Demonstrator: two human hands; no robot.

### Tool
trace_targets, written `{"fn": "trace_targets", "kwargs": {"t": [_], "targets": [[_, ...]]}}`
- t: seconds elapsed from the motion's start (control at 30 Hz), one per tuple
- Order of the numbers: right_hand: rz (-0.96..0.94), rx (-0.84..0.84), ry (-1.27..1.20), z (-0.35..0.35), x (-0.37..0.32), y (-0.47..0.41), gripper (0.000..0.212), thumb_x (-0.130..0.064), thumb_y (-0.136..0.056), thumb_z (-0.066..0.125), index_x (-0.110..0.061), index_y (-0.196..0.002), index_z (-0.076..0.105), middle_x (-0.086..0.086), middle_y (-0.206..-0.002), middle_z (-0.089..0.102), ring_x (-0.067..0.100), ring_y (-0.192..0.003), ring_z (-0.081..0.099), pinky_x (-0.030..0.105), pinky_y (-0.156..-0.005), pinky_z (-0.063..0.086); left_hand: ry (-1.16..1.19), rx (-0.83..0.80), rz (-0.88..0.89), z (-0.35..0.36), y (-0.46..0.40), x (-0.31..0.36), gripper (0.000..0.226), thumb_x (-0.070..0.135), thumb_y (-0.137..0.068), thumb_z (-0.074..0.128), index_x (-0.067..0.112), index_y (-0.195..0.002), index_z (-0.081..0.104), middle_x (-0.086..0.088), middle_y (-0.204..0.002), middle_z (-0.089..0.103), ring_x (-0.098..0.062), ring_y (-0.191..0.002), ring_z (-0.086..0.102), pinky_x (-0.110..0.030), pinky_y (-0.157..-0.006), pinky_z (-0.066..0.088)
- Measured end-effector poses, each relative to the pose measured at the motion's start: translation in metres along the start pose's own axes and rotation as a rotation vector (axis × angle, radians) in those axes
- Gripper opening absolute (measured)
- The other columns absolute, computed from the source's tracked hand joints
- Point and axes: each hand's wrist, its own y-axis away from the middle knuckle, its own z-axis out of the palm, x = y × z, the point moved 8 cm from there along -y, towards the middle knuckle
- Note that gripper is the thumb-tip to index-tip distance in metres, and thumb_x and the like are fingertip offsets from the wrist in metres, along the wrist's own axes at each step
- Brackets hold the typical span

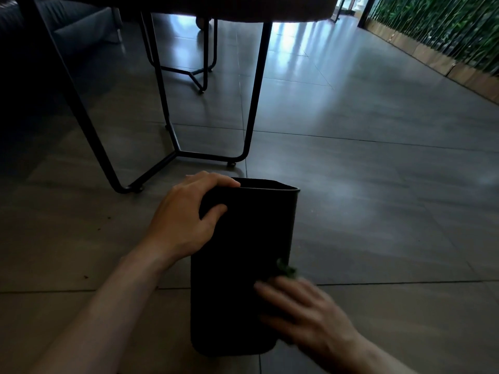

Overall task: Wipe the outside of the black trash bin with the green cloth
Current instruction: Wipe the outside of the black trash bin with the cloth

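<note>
The black trash bin (237, 255) lies tipped on the tiled floor, its open mouth pointing away from me and its base nearest me. My left hand (186, 214) grips the bin's left rim, fingers curled over the edge and thumb on the side wall. My right hand (305, 311), blurred by motion, presses on the bin's right side near the base. A small bit of the green cloth (286, 269) shows just beyond its fingers; the rest of the cloth is hidden under the hand.
A table with black metal legs (172, 125) stands just beyond the bin, and a second frame (199, 68) is farther back. A dark sofa (54, 31) is at the upper left. A wall of green plants (445, 28) runs along the right.
</note>
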Motion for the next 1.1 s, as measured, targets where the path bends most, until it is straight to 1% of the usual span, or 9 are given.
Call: {"fn": "trace_targets", "kwargs": {"t": [0.17,0.27,0.33,0.43,0.53,0.63,0.8,1.0,1.1], "targets": [[0.871,0.438,-0.382,-0.055,0.113,-0.014,0.041,0.001,-0.087,0.061,-0.019,-0.121,0.072,0.003,-0.13,0.062,0.023,-0.123,0.061,0.036,-0.105,0.051,0.044,-0.022,-0.057,-0.008,0.002,-0.011,0.047,0.004,-0.082,0.074,0.039,-0.112,0.067,0.022,-0.116,0.065,0.0,-0.118,0.058,-0.024,-0.102,0.043],[1.203,0.586,-0.811,-0.037,0.133,-0.014,0.039,0.002,-0.093,0.069,-0.024,-0.124,0.07,-0.004,-0.114,0.072,0.014,-0.107,0.069,0.037,-0.095,0.058,0.069,-0.056,-0.078,-0.006,0.003,-0.014,0.049,0.002,-0.082,0.075,0.041,-0.11,0.067,0.03,-0.12,0.061,0.009,-0.125,0.051,-0.019,-0.105,0.036],[1.285,0.592,-1.002,-0.015,0.118,-0.012,0.033,-0.004,-0.097,0.068,-0.026,-0.121,0.069,-0.005,-0.101,0.074,0.017,-0.096,0.072,0.042,-0.085,0.06,0.095,-0.061,-0.088,-0.008,0.004,-0.017,0.05,-0.001,-0.082,0.075,0.041,-0.109,0.067,0.033,-0.12,0.06,0.013,-0.129,0.047,-0.02,-0.108,0.035],[1.437,0.507,-1.149,0.026,0.085,0.006,0.035,0.004,-0.099,0.059,-0.024,-0.118,0.068,0.009,-0.105,0.075,0.034,-0.098,0.07,0.051,-0.087,0.056,0.1,-0.063,-0.106,-0.014,0.008,-0.025,0.051,-0.001,-0.082,0.075,0.043,-0.108,0.066,0.029,-0.124,0.061,0.009,-0.133,0.046,-0.03,-0.114,0.036],[1.656,0.298,-1.329,0.063,0.056,0.038,0.041,0.015,-0.098,0.05,-0.016,-0.118,0.068,0.023,-0.104,0.074,0.03,-0.083,0.067,0.036,-0.075,0.053,0.104,-0.072,-0.114,-0.016,0.01,-0.029,0.052,-0.001,-0.081,0.075,0.044,-0.108,0.066,0.027,-0.127,0.061,0.008,-0.135,0.045,-0.034,-0.115,0.035],[1.807,0.052,-1.45,0.077,0.034,0.057,0.039,0.018,-0.096,0.049,-0.005,-0.12,0.07,0.016,-0.085,0.074,0.019,-0.059,0.066,0.022,-0.048,0.048,0.1,-0.095,-0.104,-0.016,0.012,-0.028,0.053,-0.002,-0.082,0.074,0.044,-0.108,0.065,0.039,-0.124,0.059,0.011,-0.137,0.039,-0.028,-0.113,0.032],[1.854,0.288,-1.286,0.047,0.085,0.063,0.025,0.014,-0.095,0.053,0.0,-0.11,0.068,0.012,-0.065,0.064,0.015,-0.041,0.058,0.017,-0.038,0.041,0.13,-0.121,-0.103,-0.024,0.015,-0.025,0.052,-0.006,-0.082,0.072,0.042,-0.101,0.064,0.025,-0.135,0.059,0.006,-0.145,0.029,-0.028,-0.117,0.023],[1.821,0.36,-1.162,0.017,0.162,0.05,0.012,-0.004,-0.095,0.063,-0.01,-0.104,0.068,0.016,-0.078,0.069,0.026,-0.057,0.066,0.024,-0.043,0.05,0.176,-0.174,-0.197,-0.039,0.028,-0.026,0.046,-0.01,-0.078,0.073,0.034,-0.089,0.066,0.048,-0.135,0.041,0.015,-0.144,0.02,-0.026,-0.113,0.023],[1.84,0.304,-1.117,0.022,0.178,0.045,0.012,-0.007,-0.094,0.066,-0.013,-0.104,0.067,0.017,-0.086,0.071,0.031,-0.071,0.069,0.029,-0.052,0.054,0.184,-0.193,-0.313,-0.044,0.036,-0.037,0.042,-0.013,-0.077,0.068,0.028,-0.088,0.066,0.032,-0.152,0.033,0.009,-0.147,0.019,-0.038,-0.11,0.033]]}}
